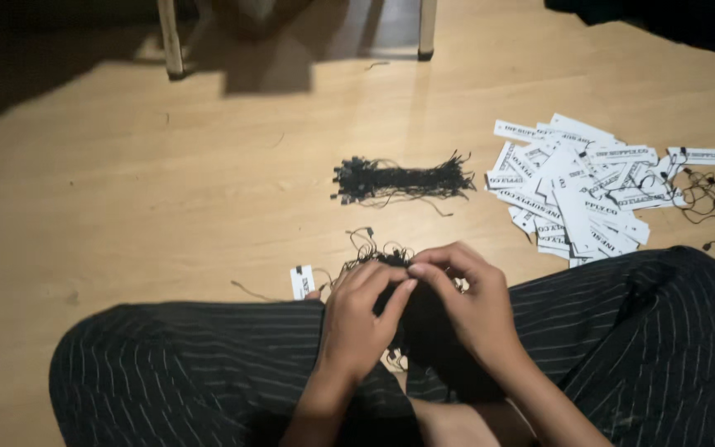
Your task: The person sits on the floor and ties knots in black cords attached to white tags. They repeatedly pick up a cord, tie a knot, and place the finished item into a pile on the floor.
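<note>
wood floor (167, 190), person sitting cross-legged. left hand (357, 319) and right hand (469, 310) fingers pinched together on a black string clump (378, 252). string bundle (403, 178) ahead, white tag pile (581, 190) to the right.

The person sits cross-legged on the floor, knees spread wide to either side in dark pinstriped trousers. Both forearms rise from the bottom edge and converge between the knees. The left hand (357, 319) curls inward, its fingers bent and its fingertips (408, 286) meeting those of the right hand (469, 302). The right hand arches over, its fingers pinched together in a fine grip, wrist slightly bent.
</note>
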